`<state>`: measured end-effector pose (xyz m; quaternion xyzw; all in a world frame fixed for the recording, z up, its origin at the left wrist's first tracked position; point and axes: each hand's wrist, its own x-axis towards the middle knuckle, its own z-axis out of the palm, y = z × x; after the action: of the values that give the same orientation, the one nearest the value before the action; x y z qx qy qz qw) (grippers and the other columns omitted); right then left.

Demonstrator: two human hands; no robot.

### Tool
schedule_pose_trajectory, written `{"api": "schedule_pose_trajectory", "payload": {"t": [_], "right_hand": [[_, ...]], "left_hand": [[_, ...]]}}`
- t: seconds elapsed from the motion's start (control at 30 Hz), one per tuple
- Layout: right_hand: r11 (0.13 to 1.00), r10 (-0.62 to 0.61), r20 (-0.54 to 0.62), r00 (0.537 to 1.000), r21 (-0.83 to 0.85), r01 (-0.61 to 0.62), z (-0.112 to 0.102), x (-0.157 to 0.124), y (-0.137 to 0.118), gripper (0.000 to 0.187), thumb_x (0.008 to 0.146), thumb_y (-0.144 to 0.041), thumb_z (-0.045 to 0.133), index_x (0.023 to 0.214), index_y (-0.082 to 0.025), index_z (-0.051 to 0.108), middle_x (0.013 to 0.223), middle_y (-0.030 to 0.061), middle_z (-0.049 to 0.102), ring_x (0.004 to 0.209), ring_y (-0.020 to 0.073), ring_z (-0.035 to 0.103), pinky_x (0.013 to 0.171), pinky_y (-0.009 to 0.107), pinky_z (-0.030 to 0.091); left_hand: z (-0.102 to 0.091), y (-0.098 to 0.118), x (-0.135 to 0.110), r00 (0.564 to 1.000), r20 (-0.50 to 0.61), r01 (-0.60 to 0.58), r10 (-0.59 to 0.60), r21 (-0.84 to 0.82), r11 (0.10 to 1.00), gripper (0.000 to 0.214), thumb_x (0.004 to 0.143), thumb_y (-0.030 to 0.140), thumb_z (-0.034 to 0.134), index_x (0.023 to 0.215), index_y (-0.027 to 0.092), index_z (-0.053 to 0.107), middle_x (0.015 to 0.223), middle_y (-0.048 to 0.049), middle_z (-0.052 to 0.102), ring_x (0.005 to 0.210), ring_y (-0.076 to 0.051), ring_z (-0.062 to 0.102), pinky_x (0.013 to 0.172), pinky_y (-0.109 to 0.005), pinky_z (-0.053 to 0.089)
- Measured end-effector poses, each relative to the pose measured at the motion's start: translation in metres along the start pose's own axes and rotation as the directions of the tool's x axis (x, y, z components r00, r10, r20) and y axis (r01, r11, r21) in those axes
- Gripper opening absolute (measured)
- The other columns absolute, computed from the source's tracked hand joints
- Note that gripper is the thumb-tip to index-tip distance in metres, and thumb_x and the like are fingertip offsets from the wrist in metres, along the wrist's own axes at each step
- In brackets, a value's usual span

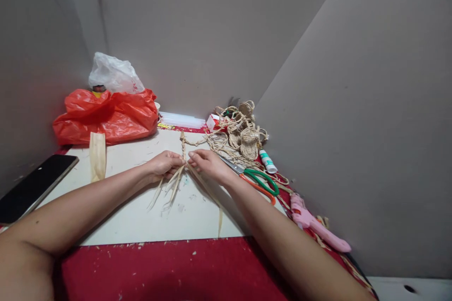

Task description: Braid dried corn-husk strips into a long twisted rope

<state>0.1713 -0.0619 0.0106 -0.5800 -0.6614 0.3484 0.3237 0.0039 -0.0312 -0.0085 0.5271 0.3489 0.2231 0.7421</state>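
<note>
**Item 1, work in hand.** A plaited straw braid lay near the middle of the white board that covered most of the red tabletop. Its long axis ran straight away from me. The finished end pointed toward the back wall and the working end sat at my fingers. From there the loose strands fanned back toward me, flat on the board. One longer strand trailed off toward my right elbow.

**Item 2, hands.** My left hand was closed, its fingertips pinching strands at the braid's end from the left. My right hand was closed the same way, pinching from the right. The two nearly touched across the braid.

**Item 3, step, as I judged it.** The plaiting was mid-course, with one crossing held tight. A further crossing would call for one hand to keep its pinch at the braid's end while an outer strand was carried over the middle. The pull would need to stay along the braid's axis so the plait lay flat.

**Item 4, surroundings.**
- Heap of woven straw pieces, beyond the braid to the right.
- Scissors with green and orange handles, just beside my right wrist.
- Small white tube, next to the scissors.
- Pink glue gun, near my right forearm.
- Clear glue sticks, at the back.
- Red plastic bag with a white plastic bag on top, at the back left.
- Dried husk strip, on the board's left edge.
- Phone, well apart at far left.
</note>
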Motion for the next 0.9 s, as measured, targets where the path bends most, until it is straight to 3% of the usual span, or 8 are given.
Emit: {"api": "schedule_pose_trajectory", "payload": {"t": [0.13,0.2,0.37,0.63,0.77,0.9], "right_hand": [[0.94,0.141,0.288,0.947,0.262,-0.219,0.016,0.001,0.002,0.04,0.086,-0.047,0.044,0.059,-0.017,0.045,0.044,-0.0045,0.038,0.039,0.0064,0.033,0.04,0.02,0.027],[0.901,0.179,0.365,0.914,0.312,-0.301,0.017,0.001,0.006,0.042,0.083,-0.05,0.048,0.057,-0.018,0.04,0.042,-0.0079,0.029,0.035,0.0041,0.021,0.035,0.019,0.017],[0.89,0.191,0.439,0.878,0.3,-0.344,0.011,0.006,0.02,0.041,0.08,-0.054,0.052,0.065,-0.016,0.049,0.042,-0.0094,0.027,0.034,0.0031,0.017,0.032,0.018,0.011],[0.752,0.102,0.629,0.771,0.459,-0.474,0.009,0.008,0.026,0.04,0.077,-0.051,0.058,0.064,-0.018,0.037,0.045,-0.0112,0.024,0.036,0.0021,0.012,0.033,0.015,0.008],[0.7,0.08,0.655,0.751,0.499,-0.51,0.008,0.007,0.028,0.04,0.08,-0.045,0.057,0.062,-0.018,0.035,0.045,-0.0109,0.024,0.037,0.0018,0.011,0.033,0.014,0.007],[0.619,0.094,0.649,0.755,0.556,-0.555,0.011,0.007,0.026,0.032,0.081,-0.035,0.056,0.061,-0.017,0.037,0.045,-0.0111,0.022,0.036,0.0015,0.01,0.033,0.014,0.007]], "left_hand": [[-0.002,-0.002,0.002,0.998,0.061,-0.011,0.01,0.015,1.0,0.022,0.071,0.03,0.063,0.063,0.011,0.055,0.044,0.0085,0.028,0.037,-0.001,0.011,0.038,-0.021,0.003],[-0.002,-0.003,0.002,0.998,0.065,-0.006,0.005,0.012,1.0,0.019,0.071,0.028,0.062,0.066,0.011,0.058,0.044,0.009,0.026,0.037,-0.002,0.011,0.038,-0.022,0.003],[-0.003,-0.004,0.0,0.998,0.069,0.0,-0.006,0.087,0.996,0.02,0.072,0.028,0.059,0.067,0.01,0.06,0.042,0.0094,0.023,0.037,-0.002,0.012,0.039,-0.023,0.004],[-0.004,-0.001,-0.003,0.998,0.044,-0.05,0.045,0.125,0.991,0.025,0.069,0.037,0.064,0.068,0.014,0.055,0.044,0.0096,0.026,0.038,-0.003,0.015,0.04,-0.023,0.007],[-0.001,0.0,-0.004,1.0,0.028,-0.017,0.012,0.172,0.985,0.026,0.069,0.038,0.064,0.065,0.016,0.051,0.042,0.0099,0.025,0.036,-0.003,0.016,0.04,-0.023,0.008],[-0.003,-0.002,-0.002,0.991,-0.05,-0.098,0.121,0.328,0.94,0.03,0.072,0.04,0.061,0.061,0.017,0.046,0.04,0.0082,0.031,0.035,-0.004,0.021,0.04,-0.023,0.009]]}}
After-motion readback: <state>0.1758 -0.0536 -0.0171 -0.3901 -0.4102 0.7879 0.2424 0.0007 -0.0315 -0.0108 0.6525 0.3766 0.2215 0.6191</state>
